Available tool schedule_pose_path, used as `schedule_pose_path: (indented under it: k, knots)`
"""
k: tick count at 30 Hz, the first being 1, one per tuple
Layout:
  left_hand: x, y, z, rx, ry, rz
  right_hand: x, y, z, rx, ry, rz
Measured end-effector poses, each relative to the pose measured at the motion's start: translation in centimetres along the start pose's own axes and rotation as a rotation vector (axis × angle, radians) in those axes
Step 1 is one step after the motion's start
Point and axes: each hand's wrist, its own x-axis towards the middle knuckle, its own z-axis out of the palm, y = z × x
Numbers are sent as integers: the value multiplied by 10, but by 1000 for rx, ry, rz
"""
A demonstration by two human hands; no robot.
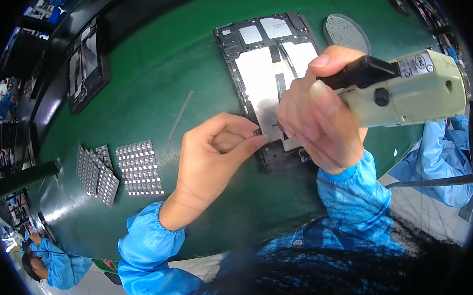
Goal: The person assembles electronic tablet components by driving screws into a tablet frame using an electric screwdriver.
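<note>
An opened tablet (257,67) with a black frame and silver-white panels lies in front of me. At its lower left edge, the thumb and forefinger of my left hand (213,154) are pinched together; a tiny dark bit shows at their tips, too small to name. My right hand (324,112) is wrapped round a cream electric screwdriver (411,95) with a black lever, held over the tablet's right side. That hand is slightly smeared, and the tool's tip is hidden behind it.
Sheets of small dark pieces (140,170) lie left on the green table (139,88), below a thin grey strip (181,115). A round grey dish (346,33) sits beyond the tablet. Another opened device (88,67) stands far left. Blue-sleeved people (62,266) are nearby.
</note>
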Motion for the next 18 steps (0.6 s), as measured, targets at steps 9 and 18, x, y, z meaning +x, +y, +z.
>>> schedule_pose_path:
  k: [9, 18]
  knots:
    - [3, 5, 2, -74, 9, -142, 1, 3, 6, -3, -19, -21]
    - [16, 7, -12, 64, -97, -160, 8, 10, 25, -121, -64, 114]
